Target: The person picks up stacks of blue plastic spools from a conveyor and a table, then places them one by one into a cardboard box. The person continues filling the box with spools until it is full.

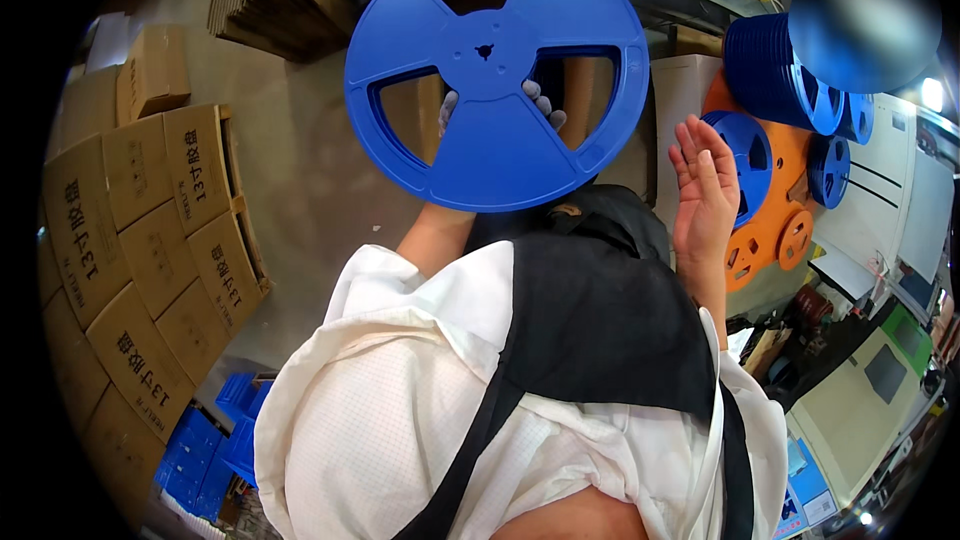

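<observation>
Preferably, I should balance the blue reel [495,80] evenly — my left hand [543,104] curls around its near panel [505,155], and my right hand [704,190], open, is right of this grip.

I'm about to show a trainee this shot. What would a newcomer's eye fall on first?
Probably the big blue reel at upper centre, its three openings showing. Next, to its lower right, the bare right hand, open near more blue reels. Along the left side, the stacked brown cartons draw the eye too.
</observation>
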Demonstrator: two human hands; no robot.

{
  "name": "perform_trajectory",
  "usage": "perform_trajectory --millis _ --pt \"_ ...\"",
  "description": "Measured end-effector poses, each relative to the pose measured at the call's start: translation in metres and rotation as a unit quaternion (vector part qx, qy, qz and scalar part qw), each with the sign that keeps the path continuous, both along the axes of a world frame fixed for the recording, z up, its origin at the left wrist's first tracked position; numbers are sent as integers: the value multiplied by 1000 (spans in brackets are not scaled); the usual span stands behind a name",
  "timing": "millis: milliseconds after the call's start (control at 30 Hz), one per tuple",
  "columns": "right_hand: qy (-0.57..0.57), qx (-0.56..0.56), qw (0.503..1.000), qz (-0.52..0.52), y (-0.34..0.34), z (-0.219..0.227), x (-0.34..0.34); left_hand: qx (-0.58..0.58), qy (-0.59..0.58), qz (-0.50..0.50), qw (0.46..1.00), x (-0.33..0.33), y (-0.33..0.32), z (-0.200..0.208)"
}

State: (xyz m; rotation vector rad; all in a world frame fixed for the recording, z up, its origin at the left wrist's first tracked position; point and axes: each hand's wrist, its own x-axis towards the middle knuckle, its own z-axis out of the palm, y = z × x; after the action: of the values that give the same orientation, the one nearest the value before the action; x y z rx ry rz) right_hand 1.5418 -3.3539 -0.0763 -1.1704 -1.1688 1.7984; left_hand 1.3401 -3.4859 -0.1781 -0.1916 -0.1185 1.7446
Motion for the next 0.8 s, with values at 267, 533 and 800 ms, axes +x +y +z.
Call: perform_trajectory --millis 267,533,800 --pt "-44 -172 984 34 -17 -90 1 -410 256 -1 876 -37 -21 -73" --pt "-134 -249 953 106 -32 -228 -24 -513 315 -69 795 -73 -66 -288" --pt "-189 -221 943 160 -3 -379 -67 -548 65 -103 827 -101 -46 -378"
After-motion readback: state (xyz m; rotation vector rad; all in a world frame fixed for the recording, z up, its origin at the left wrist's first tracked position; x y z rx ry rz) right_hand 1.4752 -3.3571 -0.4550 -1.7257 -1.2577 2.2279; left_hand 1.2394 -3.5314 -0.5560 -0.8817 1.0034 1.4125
